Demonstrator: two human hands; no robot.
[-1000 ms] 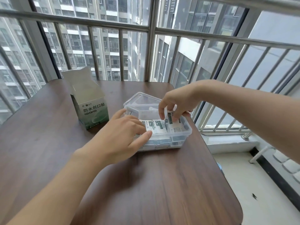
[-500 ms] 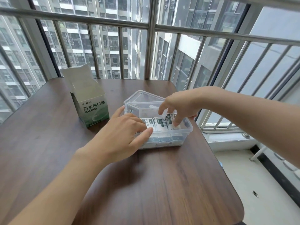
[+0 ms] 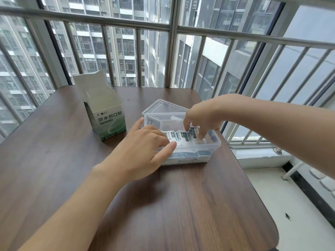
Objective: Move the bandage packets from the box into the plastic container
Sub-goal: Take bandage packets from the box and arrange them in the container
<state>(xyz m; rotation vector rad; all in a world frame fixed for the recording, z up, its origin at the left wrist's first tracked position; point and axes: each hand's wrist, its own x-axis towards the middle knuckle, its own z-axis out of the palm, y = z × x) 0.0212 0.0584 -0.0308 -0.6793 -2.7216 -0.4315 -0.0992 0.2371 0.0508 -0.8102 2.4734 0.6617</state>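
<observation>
We are pressing white bandage packets [image 3: 183, 140] flat in the clear plastic container [image 3: 210, 149]: left hand [image 3: 145, 151] released and steadying, right hand [image 3: 203, 118] pinching one packet; we are keeping rows level.

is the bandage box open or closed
Open. The box stands upright on the table with its top flap raised. Whether any packets remain inside cannot be told.

The left hand [image 3: 145, 151] hides the container's [image 3: 215, 144] near-left corner and some packets [image 3: 183, 137]; the right hand's [image 3: 203, 116] fingertips hide others. Packet print is unreadable.
</observation>
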